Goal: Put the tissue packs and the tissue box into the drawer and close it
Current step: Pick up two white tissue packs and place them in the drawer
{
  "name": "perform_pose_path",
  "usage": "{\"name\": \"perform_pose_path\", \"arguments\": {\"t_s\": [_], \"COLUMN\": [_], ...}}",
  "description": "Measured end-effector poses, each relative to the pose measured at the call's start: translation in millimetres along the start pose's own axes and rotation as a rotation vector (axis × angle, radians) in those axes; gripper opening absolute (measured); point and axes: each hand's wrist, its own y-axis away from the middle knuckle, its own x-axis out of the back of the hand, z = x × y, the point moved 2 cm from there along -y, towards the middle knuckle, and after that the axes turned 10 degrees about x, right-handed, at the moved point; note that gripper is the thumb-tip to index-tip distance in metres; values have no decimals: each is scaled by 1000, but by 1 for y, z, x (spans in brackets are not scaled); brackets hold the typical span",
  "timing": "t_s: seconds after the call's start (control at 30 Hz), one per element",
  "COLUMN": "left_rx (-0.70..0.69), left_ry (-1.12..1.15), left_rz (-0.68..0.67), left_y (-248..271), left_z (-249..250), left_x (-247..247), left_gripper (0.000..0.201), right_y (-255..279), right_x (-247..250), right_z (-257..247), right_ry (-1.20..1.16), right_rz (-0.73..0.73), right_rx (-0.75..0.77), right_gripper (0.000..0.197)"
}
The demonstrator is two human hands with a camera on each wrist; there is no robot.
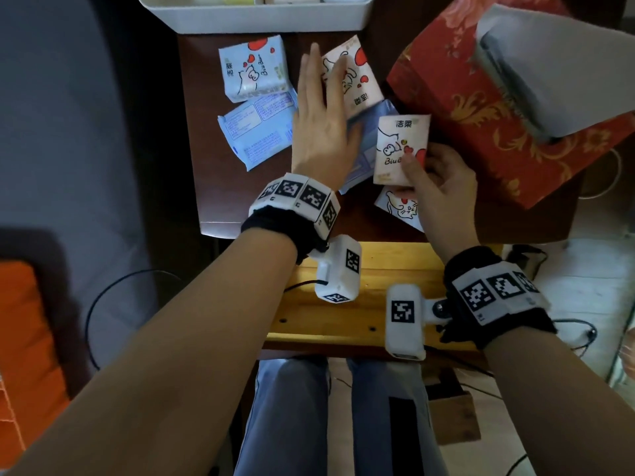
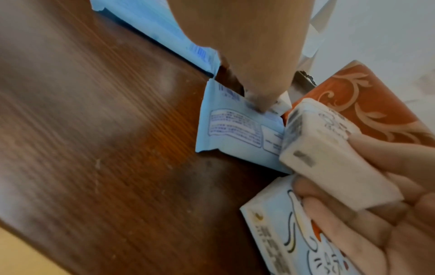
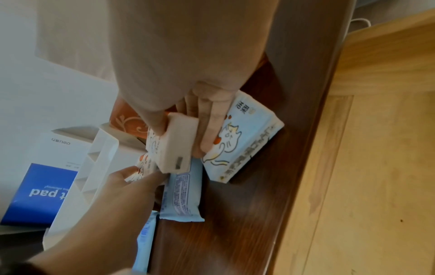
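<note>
Several tissue packs lie on the dark wooden table. My right hand pinches a pink pack by its lower edge, raised over a cat-print pack. The held pack sits between thumb and fingers. My left hand lies flat with straight fingers, its fingertips on another pink pack and its palm over a blue pack. Two more blue packs lie to its left. The red tissue box stands tilted at the right, a tissue poking out.
The open drawer, pale yellow wood, is below the table's front edge, under both wrists. A white tray stands at the table's back edge. A blue and white box stands behind the tray. Cables lie on the floor.
</note>
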Motion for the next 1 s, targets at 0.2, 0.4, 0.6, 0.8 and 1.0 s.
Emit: {"name": "perform_pose_path", "arguments": {"t_s": [0.2,0.4,0.6,0.8,1.0], "left_rx": [34,46,138,249,364], "left_ry": [170,234,282,396,379], "left_rz": [55,116,118,-83,-177], "left_y": [6,31,53,73,94], "left_z": [-2,-2,-9,-20,-37], "left_x": [3,27,45,44,39], "left_gripper": [52,53,48,44,32], "right_y": [1,6,15,23,34], "right_x": [-1,-1,-5,-17,-22], "right_z": [1,-5,-10,-7,-1], "right_ry": [-6,0,-27,-85,-58], "right_rz": [2,3,-27,-88,-139], "right_rx": [24,21,-7,-46,-61], "right_gripper": [28,21,21,26,30]}}
